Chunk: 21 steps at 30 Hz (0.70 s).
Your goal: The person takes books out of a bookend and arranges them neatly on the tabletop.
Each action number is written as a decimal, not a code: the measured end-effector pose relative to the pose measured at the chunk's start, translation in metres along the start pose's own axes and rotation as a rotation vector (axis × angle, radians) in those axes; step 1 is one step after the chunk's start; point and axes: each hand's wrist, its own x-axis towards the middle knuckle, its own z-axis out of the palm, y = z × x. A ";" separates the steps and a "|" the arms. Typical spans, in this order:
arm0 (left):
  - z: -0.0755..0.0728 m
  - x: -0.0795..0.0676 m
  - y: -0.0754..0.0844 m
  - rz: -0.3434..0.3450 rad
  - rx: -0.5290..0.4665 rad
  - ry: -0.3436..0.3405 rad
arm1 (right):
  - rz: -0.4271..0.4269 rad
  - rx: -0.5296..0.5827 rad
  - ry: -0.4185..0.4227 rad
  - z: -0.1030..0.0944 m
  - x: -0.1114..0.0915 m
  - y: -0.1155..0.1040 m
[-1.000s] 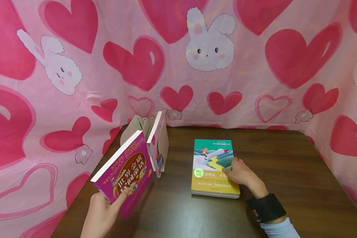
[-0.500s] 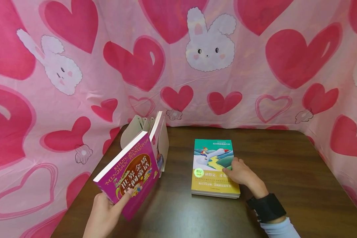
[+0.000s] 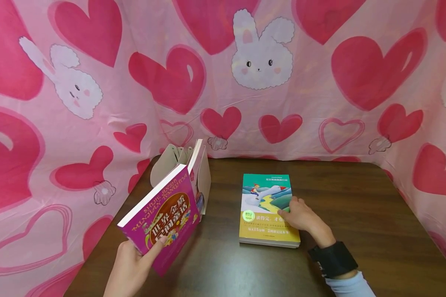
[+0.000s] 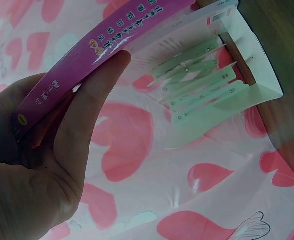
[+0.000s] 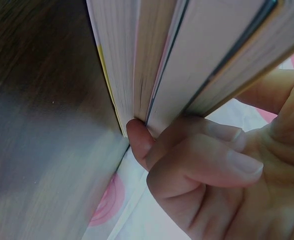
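Held upright and tilted at the left is a purple children's book (image 3: 167, 218) with yellow lettering and Chinese characters. My left hand (image 3: 134, 260) grips it by its lower left corner, thumb across the cover. In the left wrist view its purple spine (image 4: 102, 45) shows above the thumb. My right hand (image 3: 301, 216) rests at the right edge of a stack of books (image 3: 265, 198), thumb over the top cover. Loosely curled fingers (image 5: 201, 160) lie against the page edges (image 5: 151, 60) in the right wrist view. The top book is green and yellow, with a white goose.
A cream bookend-style rack (image 3: 164, 165) with several dividers stands behind the purple book. One slim pink-covered book (image 3: 198, 159) leans upright in its right slot. The dark wooden table (image 3: 357, 206) is enclosed by a pink heart-and-rabbit curtain (image 3: 312, 82).
The purple book and left hand have moved slightly right, so the book now covers more of the slim book in the rack. The right hand and the stack have not moved.
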 end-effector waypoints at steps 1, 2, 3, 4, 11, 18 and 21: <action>0.000 0.000 0.000 0.002 0.000 -0.003 | -0.001 -0.001 -0.001 0.000 0.000 0.000; 0.000 0.001 0.001 0.003 0.001 -0.007 | -0.001 -0.001 -0.001 0.000 0.000 0.000; 0.001 0.001 0.001 0.005 0.000 -0.010 | 0.000 -0.001 -0.002 0.000 0.000 0.000; 0.001 0.001 0.001 0.005 -0.003 -0.016 | 0.001 -0.001 -0.002 0.000 0.000 0.000; 0.002 0.003 0.004 -0.022 -0.042 -0.052 | -0.001 0.010 -0.004 -0.002 0.001 0.001; 0.005 0.002 0.007 -0.007 -0.053 -0.061 | 0.000 0.015 -0.009 -0.001 -0.001 0.001; 0.007 0.003 0.008 -0.001 -0.071 -0.068 | -0.003 0.013 -0.006 -0.001 -0.001 0.001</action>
